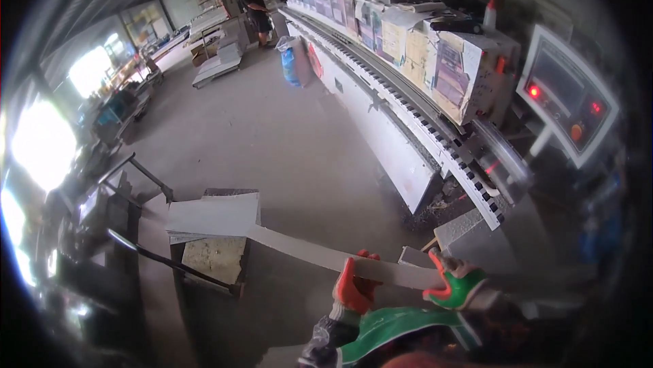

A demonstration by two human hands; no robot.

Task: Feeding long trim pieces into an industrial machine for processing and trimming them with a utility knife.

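Note:
A long, narrow, pale board strip (299,247) stretches across in front of me, its far left end by a stack of white boards (214,215). My left hand (355,290), in an orange-red work glove, is closed around the strip's right part, thumb on the near side and fingertips on the far side. At the strip's right end, my right hand (459,283), gloved in green and orange, grips it between thumb and fingers. Just beyond the strip, between the hands, a small pale board piece (413,256) shows in part.
A long edge-processing machine (381,96) with a toothed conveyor track runs along the right. Its tilted control panel (568,92) has red lights. A metal cart frame (170,262) stands at left. Farther back are a blue-wrapped bundle (290,65), a pallet (218,65) and a person (255,11).

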